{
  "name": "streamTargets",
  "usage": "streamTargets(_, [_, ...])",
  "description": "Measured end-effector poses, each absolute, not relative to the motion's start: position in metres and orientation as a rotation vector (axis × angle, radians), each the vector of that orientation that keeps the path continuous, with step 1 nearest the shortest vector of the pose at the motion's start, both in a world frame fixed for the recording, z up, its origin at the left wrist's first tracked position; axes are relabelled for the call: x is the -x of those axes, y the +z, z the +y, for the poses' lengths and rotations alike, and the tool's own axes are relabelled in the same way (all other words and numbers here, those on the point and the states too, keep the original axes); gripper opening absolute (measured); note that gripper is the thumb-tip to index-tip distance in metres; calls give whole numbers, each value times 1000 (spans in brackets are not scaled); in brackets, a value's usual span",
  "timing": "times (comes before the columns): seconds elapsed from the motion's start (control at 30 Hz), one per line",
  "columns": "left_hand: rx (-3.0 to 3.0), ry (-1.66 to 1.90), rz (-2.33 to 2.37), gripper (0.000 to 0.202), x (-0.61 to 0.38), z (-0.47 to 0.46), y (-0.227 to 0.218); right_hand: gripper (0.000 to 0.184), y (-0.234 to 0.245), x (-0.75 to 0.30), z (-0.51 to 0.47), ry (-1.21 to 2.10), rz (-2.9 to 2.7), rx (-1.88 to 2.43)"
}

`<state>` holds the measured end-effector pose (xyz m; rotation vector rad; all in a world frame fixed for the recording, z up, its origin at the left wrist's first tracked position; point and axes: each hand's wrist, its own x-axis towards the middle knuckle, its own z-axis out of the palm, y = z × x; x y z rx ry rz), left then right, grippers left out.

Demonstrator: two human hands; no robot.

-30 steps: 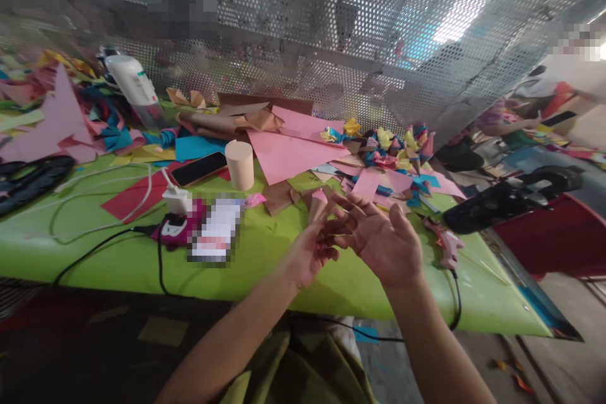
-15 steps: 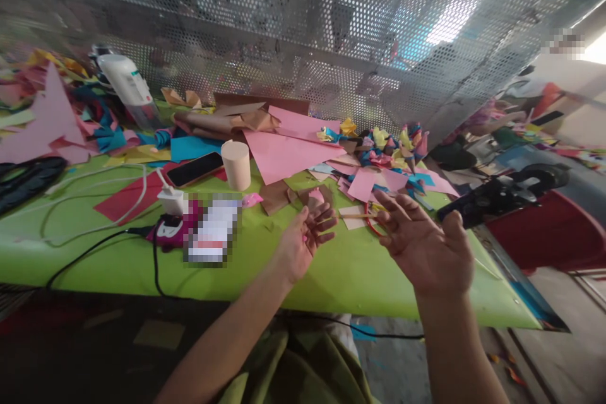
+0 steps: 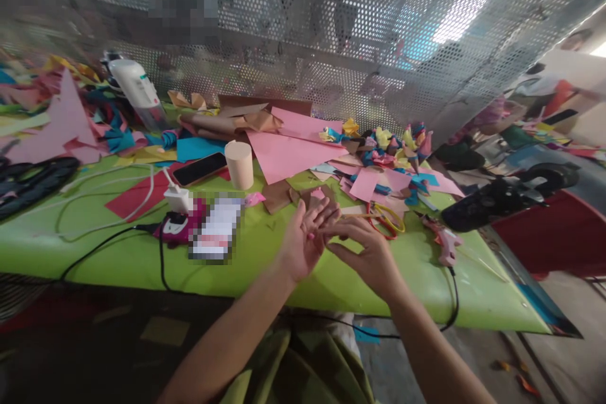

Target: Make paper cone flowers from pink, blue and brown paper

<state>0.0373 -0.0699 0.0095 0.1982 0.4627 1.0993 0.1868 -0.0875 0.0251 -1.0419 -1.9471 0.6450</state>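
Observation:
My left hand [image 3: 305, 243] is held palm up above the green table [image 3: 265, 265], its fingers spread. A tiny pink bit [image 3: 311, 236] shows at its palm; I cannot tell what it is. My right hand [image 3: 367, 255] reaches across from the right, its fingertips at the left hand's fingers and its thumb apart. Just beyond the hands lie brown paper pieces [image 3: 277, 197] and a small pink paper piece [image 3: 317, 194]. Scissors with red and yellow handles [image 3: 395, 218] rest behind the right hand. A pink glue gun [image 3: 445, 240] lies to its right.
Left of the hands are a lit phone [image 3: 218, 230], a magenta power strip [image 3: 182, 227] with cables, a dark phone [image 3: 199, 168] and a beige cup [image 3: 239, 165]. Behind lie pink paper sheets [image 3: 293, 154] and folded colourful paper pieces [image 3: 395, 148]. A black bottle [image 3: 466, 205] lies right.
My right hand has swung left and turned over from palm up, coming to my left hand's fingers. The glue gun and scissors handles have come into sight.

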Motion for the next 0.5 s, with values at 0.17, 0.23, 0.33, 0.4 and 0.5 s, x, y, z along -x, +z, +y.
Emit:
streamTargets(0.17, [-137, 1064, 471, 60, -41, -75, 20, 20, 14, -167, -83, 515, -2024, 940])
streamTargets(0.23, [-170, 1057, 457, 61, -41, -77, 18, 14, 13, -166, -83, 522, -1997, 944])
streamTargets(0.33, [-369, 1093, 498, 61, -38, -84, 8, 6, 17, -175, -87, 722, -1842, 970])
streamTargets(0.4, [-667, 1078, 638, 54, -33, -95, 1, 4, 19, -186, -89, 902, -1649, 981])
streamTargets(0.5, [-1379, 681, 758, 39, -24, -120, -3, 13, 23, -207, -87, 1023, -1378, 992])
